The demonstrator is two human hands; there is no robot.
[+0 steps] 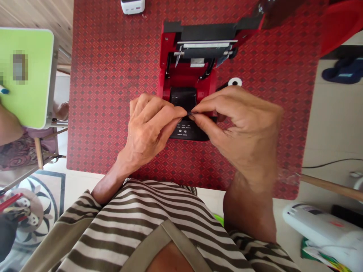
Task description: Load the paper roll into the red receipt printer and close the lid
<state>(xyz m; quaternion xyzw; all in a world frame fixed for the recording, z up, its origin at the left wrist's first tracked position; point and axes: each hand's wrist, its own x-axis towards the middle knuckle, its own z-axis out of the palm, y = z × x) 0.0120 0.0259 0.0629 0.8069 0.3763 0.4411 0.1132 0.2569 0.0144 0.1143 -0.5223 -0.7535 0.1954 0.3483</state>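
Note:
A red and black label printer [163,45] stands on the table with its lid raised toward the far side. In its front bay lies a glossy black ribbon [183,96]. My left hand [151,122] is closed, thumb and index finger pinched at the ribbon's near edge. From the other side my right hand [239,117] pinches the same edge between thumb and forefinger, the fingertips of both hands almost touching. Just below them is the printer's black front panel [184,131] with small white markings. My fingers hide part of the ribbon's edge.
A red patterned tabletop [107,75] lies under the printer. Beside it, to the right, is a white-ended roll [235,82]. A small white device [133,6] sits at the far edge. On the left, a person's arm [10,122] is near a green-topped table [31,98].

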